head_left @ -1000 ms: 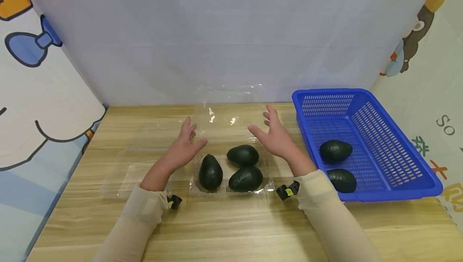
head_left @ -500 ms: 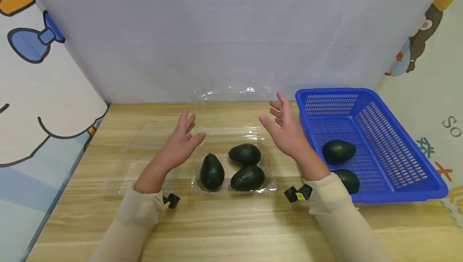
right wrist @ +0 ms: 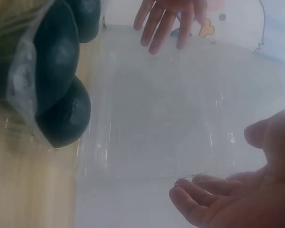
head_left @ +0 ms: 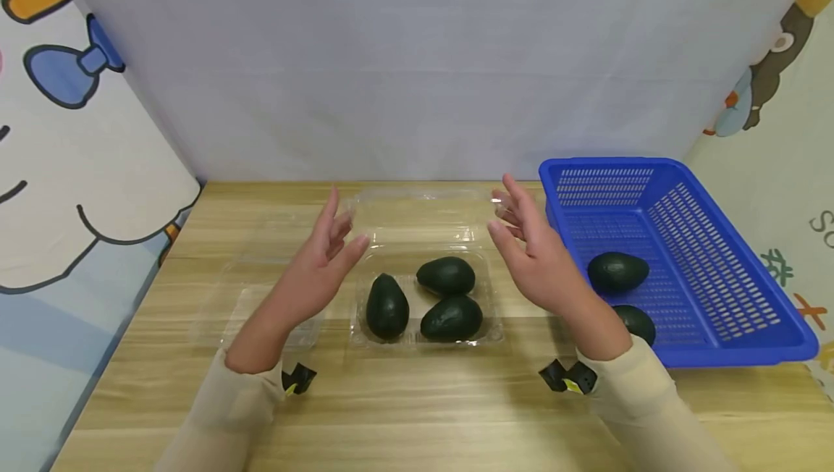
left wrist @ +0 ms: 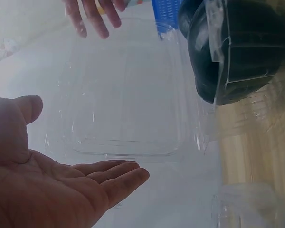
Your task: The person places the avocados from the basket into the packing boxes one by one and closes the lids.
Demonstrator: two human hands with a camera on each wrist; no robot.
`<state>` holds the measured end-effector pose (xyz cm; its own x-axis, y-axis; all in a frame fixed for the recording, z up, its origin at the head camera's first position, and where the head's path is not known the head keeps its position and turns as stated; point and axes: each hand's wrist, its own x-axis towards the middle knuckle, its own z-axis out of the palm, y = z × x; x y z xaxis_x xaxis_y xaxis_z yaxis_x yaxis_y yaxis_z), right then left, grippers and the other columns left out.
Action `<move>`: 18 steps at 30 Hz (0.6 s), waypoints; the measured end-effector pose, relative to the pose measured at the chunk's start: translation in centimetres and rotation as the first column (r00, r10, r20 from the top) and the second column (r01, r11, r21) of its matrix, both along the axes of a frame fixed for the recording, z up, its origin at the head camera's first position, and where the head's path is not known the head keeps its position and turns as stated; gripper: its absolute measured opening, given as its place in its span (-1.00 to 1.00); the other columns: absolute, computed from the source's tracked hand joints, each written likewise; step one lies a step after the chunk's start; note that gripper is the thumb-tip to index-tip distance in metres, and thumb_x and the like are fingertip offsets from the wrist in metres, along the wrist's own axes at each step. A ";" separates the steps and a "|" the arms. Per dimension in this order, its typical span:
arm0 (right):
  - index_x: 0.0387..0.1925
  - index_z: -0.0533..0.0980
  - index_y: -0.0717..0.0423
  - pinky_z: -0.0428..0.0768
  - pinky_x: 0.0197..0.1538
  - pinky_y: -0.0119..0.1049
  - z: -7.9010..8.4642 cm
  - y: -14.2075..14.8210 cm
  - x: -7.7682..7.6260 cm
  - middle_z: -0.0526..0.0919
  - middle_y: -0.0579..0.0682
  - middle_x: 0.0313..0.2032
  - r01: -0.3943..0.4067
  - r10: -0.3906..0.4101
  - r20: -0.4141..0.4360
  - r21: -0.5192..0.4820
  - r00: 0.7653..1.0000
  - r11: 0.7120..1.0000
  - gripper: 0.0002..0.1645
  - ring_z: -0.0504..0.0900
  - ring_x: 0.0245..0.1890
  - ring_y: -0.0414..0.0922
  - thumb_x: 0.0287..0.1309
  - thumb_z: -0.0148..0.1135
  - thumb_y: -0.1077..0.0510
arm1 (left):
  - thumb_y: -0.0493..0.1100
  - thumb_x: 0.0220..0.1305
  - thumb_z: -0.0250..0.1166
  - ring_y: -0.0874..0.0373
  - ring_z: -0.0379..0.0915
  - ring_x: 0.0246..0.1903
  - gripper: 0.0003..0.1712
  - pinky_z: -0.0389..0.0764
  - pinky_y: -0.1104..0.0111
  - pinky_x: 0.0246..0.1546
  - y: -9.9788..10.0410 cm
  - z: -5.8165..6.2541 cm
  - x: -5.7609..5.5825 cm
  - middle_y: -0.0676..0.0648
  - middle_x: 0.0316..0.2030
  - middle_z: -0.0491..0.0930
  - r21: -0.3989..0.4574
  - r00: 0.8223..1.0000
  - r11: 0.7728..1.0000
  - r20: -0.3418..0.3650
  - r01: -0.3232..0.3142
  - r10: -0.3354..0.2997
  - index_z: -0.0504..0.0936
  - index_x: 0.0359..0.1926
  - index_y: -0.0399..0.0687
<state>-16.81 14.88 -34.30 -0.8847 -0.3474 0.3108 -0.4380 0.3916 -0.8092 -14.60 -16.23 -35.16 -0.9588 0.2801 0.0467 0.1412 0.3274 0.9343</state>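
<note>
Three dark green avocados (head_left: 387,307) lie in the base of a clear plastic clamshell box (head_left: 491,336) in front of me. Its transparent lid (head_left: 423,215) is raised at the far side. My left hand (head_left: 309,269) is at the lid's left edge, fingers extended and thumb apart. On the other side my right hand (head_left: 537,262) has its fingers reaching behind the lid's right corner. In the right wrist view the fingertips (right wrist: 183,190) lie along the lid's edge; whether they touch it I cannot tell. Neither hand curls around anything.
At the right stands a blue slotted plastic basket (head_left: 736,356) with two avocados (head_left: 617,272) showing, one partly behind my right forearm. Another clear plastic container (head_left: 260,305) sits left on the wooden table (head_left: 417,414). A pale cloth wall (head_left: 417,74) rises behind.
The lid's far edge first rose slightly, then dropped lower in the head view. My hands have spread apart, the right one moving most. The whole view has shifted slightly.
</note>
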 end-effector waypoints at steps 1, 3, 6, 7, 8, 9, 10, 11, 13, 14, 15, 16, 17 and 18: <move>0.51 -0.13 -0.09 0.25 0.31 -0.01 -0.1 0.1 0.2 0.20 0.05 0.38 -0.007 0.008 -0.009 0.008 1.000 1.000 -0.27 0.23 0.34 0.05 0.46 -0.09 0.10 | 0.13 0.43 0.04 0.07 -0.12 0.42 -0.08 0.00 0.12 0.37 0.1 0.4 0.4 -0.08 0.45 -0.05 -0.008 1.000 1.000 0.003 0.003 -0.003 -0.45 0.47 0.39; 0.51 -0.14 -0.12 0.23 0.32 -0.03 -0.2 0.2 0.7 0.17 0.04 0.40 -0.018 0.018 -0.013 0.020 1.000 1.000 -0.29 0.20 0.36 0.02 0.47 -0.13 0.13 | 0.10 0.46 -0.01 0.02 -0.12 0.42 -0.12 0.01 0.09 0.36 0.3 1.0 1.1 -0.13 0.45 -0.06 -0.029 1.000 1.000 -0.003 0.010 -0.010 -0.45 0.48 0.32; 0.51 -0.16 -0.17 0.20 0.34 -0.07 -0.3 0.4 1.4 0.10 0.00 0.43 -0.038 0.038 -0.008 0.033 0.999 0.999 -0.30 0.13 0.39 -0.03 0.49 -0.19 0.15 | 0.09 0.49 -0.08 -0.01 -0.09 0.41 -0.18 0.07 0.08 0.34 0.4 1.4 1.8 -0.13 0.46 -0.08 -0.052 0.999 0.998 -0.031 0.019 -0.020 -0.42 0.49 0.25; 0.51 -0.17 -0.19 0.20 0.33 -0.09 -0.4 0.5 1.6 0.08 -0.01 0.43 -0.042 0.042 -0.008 0.042 0.999 0.998 -0.31 0.11 0.40 -0.06 0.49 -0.21 0.14 | 0.09 0.50 -0.09 -0.01 -0.07 0.40 -0.20 0.09 0.07 0.33 0.3 1.4 2.0 -0.11 0.46 -0.08 -0.059 0.999 0.998 -0.042 0.021 -0.023 -0.40 0.50 0.25; 0.51 -0.18 -0.21 0.21 0.33 -0.10 -0.5 0.5 1.8 0.07 -0.02 0.44 -0.046 0.047 -0.012 0.053 0.999 0.998 -0.31 0.10 0.40 -0.08 0.50 -0.22 0.14 | 0.09 0.50 -0.10 0.00 -0.05 0.40 -0.21 0.11 0.08 0.33 0.2 1.1 2.0 -0.07 0.46 -0.08 -0.063 0.998 0.998 -0.054 0.024 -0.028 -0.39 0.49 0.28; 0.51 -0.19 -0.21 0.21 0.32 -0.11 -0.6 0.6 2.0 0.07 -0.03 0.44 -0.051 0.052 -0.017 0.062 0.999 0.997 -0.31 0.09 0.40 -0.08 0.50 -0.23 0.14 | 0.08 0.51 -0.11 0.00 -0.04 0.39 -0.23 0.12 0.08 0.33 0.2 1.0 2.1 -0.05 0.46 -0.09 -0.065 0.997 0.997 -0.062 0.031 -0.035 -0.38 0.50 0.28; 0.51 -0.19 -0.21 0.22 0.32 -0.13 -0.7 0.7 2.2 0.07 -0.03 0.44 -0.054 0.056 -0.024 0.071 0.998 0.996 -0.32 0.10 0.40 -0.09 0.50 -0.24 0.13 | 0.06 0.51 -0.12 -0.01 -0.05 0.40 -0.24 0.12 0.07 0.32 0.1 0.9 2.2 -0.04 0.47 -0.11 -0.066 0.997 0.997 -0.068 0.040 -0.045 -0.37 0.50 0.26; 0.51 -0.19 -0.21 0.22 0.31 -0.15 -0.9 0.8 2.3 0.08 -0.03 0.44 -0.058 0.060 -0.030 0.081 0.998 0.995 -0.32 0.10 0.40 -0.10 0.50 -0.24 0.13 | 0.05 0.52 -0.12 -0.02 -0.06 0.40 -0.24 0.12 0.06 0.32 -0.1 0.5 2.1 -0.02 0.47 -0.12 -0.073 0.996 0.996 -0.072 0.047 -0.052 -0.37 0.50 0.27; 0.51 -0.18 -0.19 0.23 0.30 -0.16 -1.2 1.0 2.6 0.09 -0.03 0.43 -0.066 0.071 -0.047 0.100 0.996 0.993 -0.32 0.11 0.40 -0.09 0.50 -0.23 0.13 | 0.03 0.52 -0.12 -0.01 -0.08 0.41 -0.26 0.12 0.04 0.32 -0.4 -0.4 1.9 0.04 0.47 -0.13 -0.083 0.994 0.994 -0.085 0.067 -0.074 -0.35 0.49 0.32; 0.51 -0.16 -0.17 0.23 0.30 -0.16 -1.3 1.1 2.7 0.10 -0.04 0.43 -0.072 0.078 -0.053 0.109 0.996 0.991 -0.32 0.12 0.40 -0.09 0.50 -0.23 0.15 | 0.02 0.53 -0.13 0.01 -0.10 0.41 -0.27 0.12 0.04 0.32 -0.6 -0.9 1.8 0.06 0.47 -0.14 -0.088 0.992 0.993 -0.089 0.077 -0.085 -0.34 0.49 0.35; 0.51 -0.15 -0.14 0.24 0.30 -0.16 -1.4 1.1 2.8 0.10 -0.04 0.43 -0.076 0.083 -0.056 0.118 0.995 0.990 -0.32 0.13 0.39 -0.09 0.50 -0.22 0.16 | 0.01 0.53 -0.13 0.01 -0.11 0.42 -0.28 0.12 0.04 0.32 -0.8 -1.2 1.7 0.08 0.47 -0.15 -0.093 0.991 0.992 -0.090 0.088 -0.097 -0.34 0.49 0.34; 0.51 -0.13 -0.13 0.23 0.31 -0.16 -1.6 1.2 2.9 0.09 -0.05 0.43 -0.082 0.089 -0.055 0.129 0.994 0.988 -0.33 0.13 0.39 -0.09 0.50 -0.22 0.16 | 0.00 0.53 -0.14 0.04 -0.12 0.42 -0.29 0.13 0.05 0.32 -1.0 -1.7 1.6 0.11 0.47 -0.16 -0.098 0.989 0.990 -0.098 0.098 -0.108 -0.33 0.49 0.37; 0.51 -0.12 -0.13 0.23 0.31 -0.15 -1.7 1.2 3.0 0.08 -0.07 0.43 -0.085 0.094 -0.056 0.142 0.994 0.986 -0.33 0.13 0.39 -0.09 0.50 -0.21 0.17 | 0.00 0.54 -0.14 0.06 -0.12 0.42 -0.30 0.13 0.06 0.32 -1.2 -2.1 1.5 0.15 0.47 -0.16 -0.103 0.988 0.989 -0.105 0.106 -0.117 -0.31 0.49 0.40; 0.51 -0.10 -0.12 0.22 0.31 -0.14 -1.9 1.3 3.1 0.08 -0.08 0.44 -0.088 0.098 -0.055 0.157 0.994 0.984 -0.34 0.13 0.39 -0.09 0.50 -0.21 0.16 | 0.00 0.54 -0.14 0.09 -0.12 0.42 -0.31 0.14 0.07 0.32 -1.3 -2.3 1.5 0.18 0.47 -0.16 -0.107 0.985 0.987 -0.112 0.117 -0.129 -0.30 0.48 0.42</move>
